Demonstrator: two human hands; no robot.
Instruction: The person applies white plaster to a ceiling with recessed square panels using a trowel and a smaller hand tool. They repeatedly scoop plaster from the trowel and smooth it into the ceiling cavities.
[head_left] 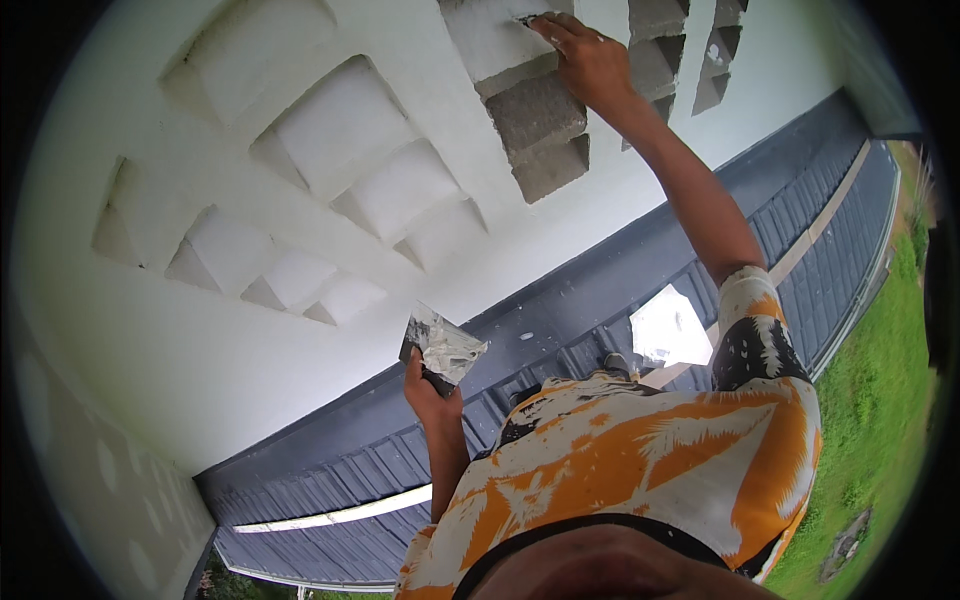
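My right hand is raised to a white wall, its fingers closed on a small putty knife at the upper edge of a stepped recess with rough grey lower faces. My left hand grips a dark flat blade loaded with pale, smeared putty, held lower down in front of the wall. Other recesses to the left have white faces. The putty knife's tip is small and partly hidden by my fingers.
Below the wall runs a dark grey ledge and ribbed roofing with long light strips. A bright white object lies near my right side. Grass shows beyond the roof edge at right; a patched grey wall stands at left.
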